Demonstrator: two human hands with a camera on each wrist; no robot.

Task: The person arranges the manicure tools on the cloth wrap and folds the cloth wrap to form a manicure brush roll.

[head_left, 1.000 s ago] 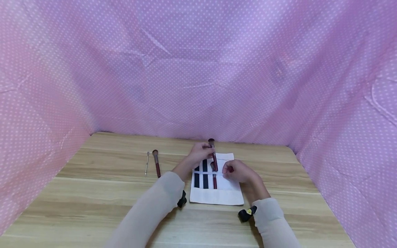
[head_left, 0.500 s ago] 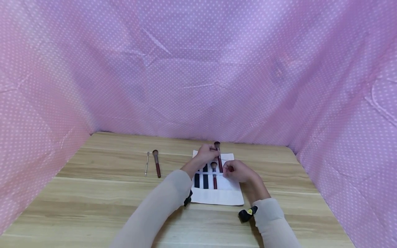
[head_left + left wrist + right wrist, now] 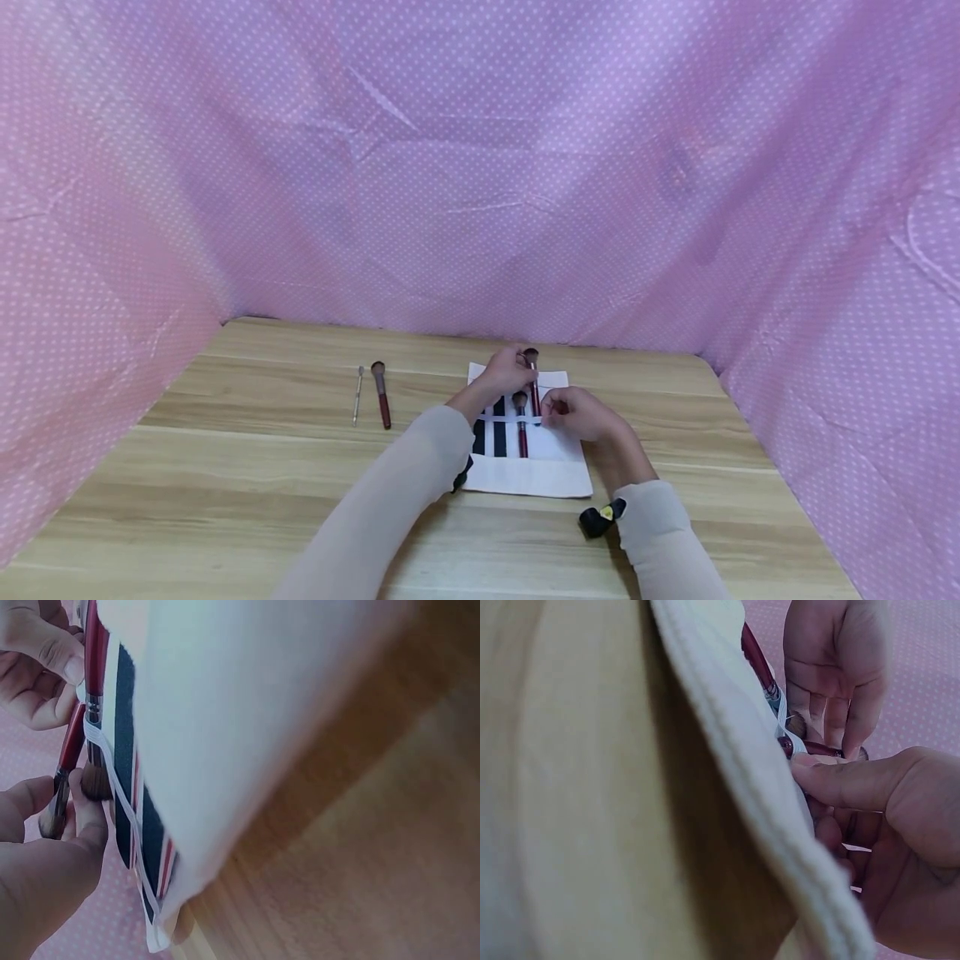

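My left hand pinches a makeup brush by its metal neck, bristles pointing to the far side. The red handle's end is right at the white elastic band of a white cloth brush roll. At that spot my right hand pinches the band between thumb and fingers. Another red-handled makeup brush lies under the band, just left of the held one. Two dark strips run along the roll's left part, partly covered by my left hand.
Left of the roll, a third makeup brush and a thin metal double-ended tool lie on the wooden table. Pink dotted cloth hangs around the table's back and sides.
My left hand has carried the brush rightward and then toward me, its handle end coming down to the elastic band. My right hand has stayed in place.
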